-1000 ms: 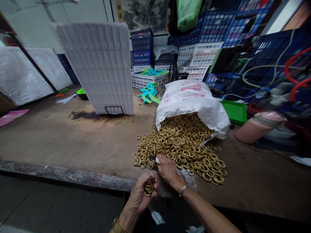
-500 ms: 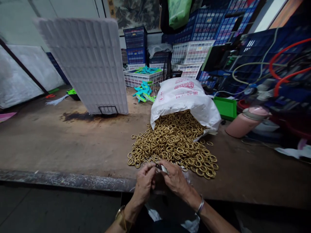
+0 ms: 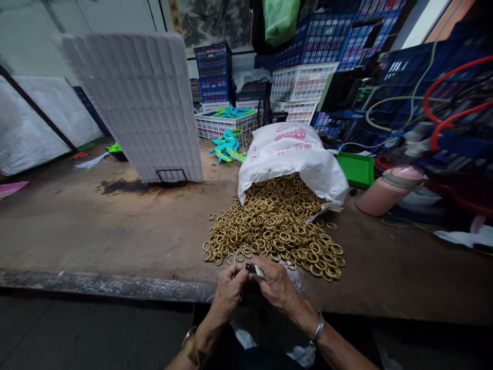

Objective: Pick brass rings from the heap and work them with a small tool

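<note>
My right hand (image 3: 278, 283) is closed around a small knife (image 3: 257, 271) with a pale handle and a short dark blade, whose tip points left. Just beside that tip, the fingers of my left hand (image 3: 230, 288) are pinched together. Whatever they hold is too small and too covered to make out. Both hands are over the table's front edge, in front of a heap of gold-coloured rings (image 3: 269, 226). The rings spill out of the open mouth of a white sack (image 3: 287, 149) with red print.
A white ribbed panel (image 3: 134, 103) stands upright in a black wire holder on the left. Turquoise and green plastic parts (image 3: 227, 146) lie behind the sack. To its right are a green tray (image 3: 356, 170) and a pink bottle (image 3: 389, 190). Stacked crates (image 3: 304, 82) line the back.
The view has shifted slightly. Both hands stay close together at the table edge, and the left fingers and the knife tip have moved only a little.
</note>
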